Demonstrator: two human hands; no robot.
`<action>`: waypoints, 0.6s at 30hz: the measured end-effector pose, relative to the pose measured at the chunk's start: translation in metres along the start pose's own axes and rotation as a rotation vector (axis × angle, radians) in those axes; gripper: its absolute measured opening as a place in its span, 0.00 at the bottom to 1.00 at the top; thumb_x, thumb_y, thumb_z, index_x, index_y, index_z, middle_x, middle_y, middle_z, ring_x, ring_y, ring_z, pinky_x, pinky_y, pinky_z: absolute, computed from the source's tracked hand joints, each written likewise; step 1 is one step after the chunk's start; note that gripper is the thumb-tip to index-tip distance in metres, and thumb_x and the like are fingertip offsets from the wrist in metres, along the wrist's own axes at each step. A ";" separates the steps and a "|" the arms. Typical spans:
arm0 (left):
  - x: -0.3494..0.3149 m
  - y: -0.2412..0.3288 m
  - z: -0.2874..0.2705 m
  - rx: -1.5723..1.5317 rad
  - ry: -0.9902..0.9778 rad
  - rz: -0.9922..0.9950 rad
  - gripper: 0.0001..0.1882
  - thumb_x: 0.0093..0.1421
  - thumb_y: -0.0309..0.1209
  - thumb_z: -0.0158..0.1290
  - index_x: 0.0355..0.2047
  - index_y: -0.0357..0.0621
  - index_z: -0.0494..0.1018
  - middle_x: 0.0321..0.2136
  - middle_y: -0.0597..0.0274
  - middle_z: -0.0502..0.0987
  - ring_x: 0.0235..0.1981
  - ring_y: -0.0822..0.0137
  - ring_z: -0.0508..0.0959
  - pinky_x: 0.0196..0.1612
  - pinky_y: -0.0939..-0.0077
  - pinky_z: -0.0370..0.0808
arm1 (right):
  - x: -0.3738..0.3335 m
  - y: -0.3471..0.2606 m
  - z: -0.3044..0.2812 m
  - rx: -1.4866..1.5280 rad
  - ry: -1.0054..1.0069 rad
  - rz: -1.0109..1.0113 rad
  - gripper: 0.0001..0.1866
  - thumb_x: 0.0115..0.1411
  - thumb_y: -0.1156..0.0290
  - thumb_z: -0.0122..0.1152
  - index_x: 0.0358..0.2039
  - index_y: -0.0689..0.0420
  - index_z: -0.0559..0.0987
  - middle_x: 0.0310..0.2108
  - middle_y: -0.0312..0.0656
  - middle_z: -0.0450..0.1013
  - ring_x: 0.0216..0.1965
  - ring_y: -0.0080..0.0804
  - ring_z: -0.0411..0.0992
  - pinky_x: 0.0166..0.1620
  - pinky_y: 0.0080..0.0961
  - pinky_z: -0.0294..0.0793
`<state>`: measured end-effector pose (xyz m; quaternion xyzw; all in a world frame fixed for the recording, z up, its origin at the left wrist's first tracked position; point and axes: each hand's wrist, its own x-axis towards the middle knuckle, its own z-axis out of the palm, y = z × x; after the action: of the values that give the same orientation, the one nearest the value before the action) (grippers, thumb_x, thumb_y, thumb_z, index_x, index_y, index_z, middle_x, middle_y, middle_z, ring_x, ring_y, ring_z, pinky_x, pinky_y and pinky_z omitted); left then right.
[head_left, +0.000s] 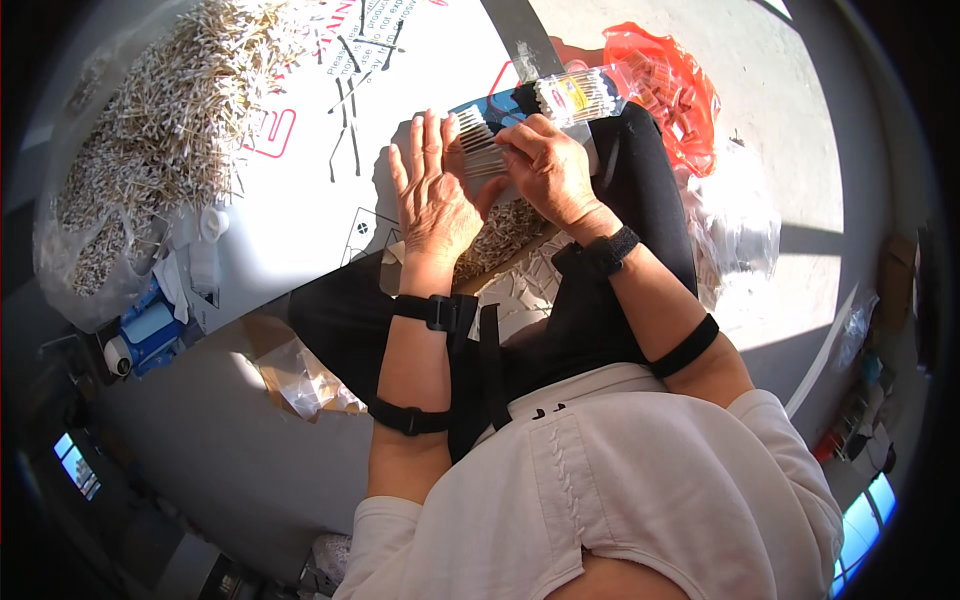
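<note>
A row of cotton swabs (480, 143) lies side by side between my two hands. My left hand (438, 195) rests flat along the row's left side, fingers stretched out and thumb apart. At the row's right end, my right hand (552, 170) is closed, its fingertips bent down by the swabs; what they pinch, if anything, is hidden. Just beyond my right hand is a clear packet of cotton swabs (575, 97) with a yellow and red label, lying over a dark and blue surface. Loose swabs (510, 232) fill a container below my hands.
A large clear bag (75, 285) spills a heap of cotton swabs (190, 110) across the white printed board (300, 215) at left. Thin black strips (350, 110) lie on it. At right are a red plastic bag (690, 120) of small packets and clear plastic bags (738, 225).
</note>
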<state>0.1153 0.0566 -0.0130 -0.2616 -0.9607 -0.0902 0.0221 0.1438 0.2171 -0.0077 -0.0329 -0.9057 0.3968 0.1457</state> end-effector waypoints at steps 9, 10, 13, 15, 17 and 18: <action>0.000 0.000 -0.001 -0.040 0.006 -0.002 0.47 0.58 0.59 0.50 0.67 0.39 0.52 0.68 0.49 0.51 0.71 0.54 0.46 0.68 0.43 0.42 | -0.001 0.004 0.002 -0.039 -0.020 -0.046 0.06 0.52 0.73 0.62 0.32 0.51 0.81 0.29 0.39 0.72 0.31 0.43 0.76 0.34 0.36 0.77; 0.000 -0.001 -0.001 -0.057 0.020 0.007 0.46 0.57 0.57 0.52 0.66 0.37 0.53 0.68 0.47 0.51 0.71 0.53 0.47 0.68 0.42 0.41 | 0.000 0.003 0.002 -0.039 -0.020 -0.048 0.06 0.52 0.73 0.62 0.32 0.51 0.81 0.29 0.39 0.72 0.31 0.43 0.76 0.34 0.36 0.77; 0.000 -0.001 -0.001 -0.059 0.014 0.000 0.46 0.57 0.57 0.52 0.65 0.37 0.53 0.68 0.47 0.51 0.71 0.53 0.47 0.68 0.42 0.42 | 0.002 -0.002 0.001 -0.040 -0.012 -0.002 0.08 0.52 0.72 0.62 0.35 0.51 0.81 0.29 0.39 0.72 0.32 0.43 0.76 0.34 0.36 0.77; 0.001 0.000 -0.001 -0.058 0.015 -0.003 0.47 0.57 0.58 0.52 0.65 0.37 0.54 0.67 0.48 0.52 0.71 0.53 0.48 0.68 0.42 0.42 | 0.003 -0.004 0.001 -0.068 -0.033 -0.015 0.10 0.52 0.72 0.61 0.36 0.50 0.81 0.29 0.39 0.72 0.32 0.43 0.76 0.35 0.36 0.77; 0.001 0.000 0.000 -0.057 0.017 -0.007 0.47 0.56 0.58 0.53 0.65 0.38 0.54 0.67 0.48 0.52 0.70 0.54 0.48 0.68 0.42 0.43 | 0.005 -0.004 0.001 -0.081 -0.031 -0.015 0.09 0.53 0.72 0.61 0.36 0.50 0.81 0.29 0.39 0.72 0.32 0.43 0.76 0.34 0.36 0.77; 0.001 0.000 0.000 -0.059 0.026 -0.005 0.47 0.56 0.58 0.53 0.65 0.38 0.54 0.67 0.48 0.52 0.70 0.54 0.48 0.68 0.42 0.43 | 0.005 -0.005 0.001 -0.094 -0.029 -0.014 0.09 0.53 0.72 0.60 0.36 0.50 0.81 0.29 0.39 0.72 0.32 0.43 0.76 0.34 0.36 0.77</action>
<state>0.1145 0.0568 -0.0130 -0.2585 -0.9579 -0.1220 0.0264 0.1389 0.2141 -0.0040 -0.0277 -0.9256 0.3530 0.1335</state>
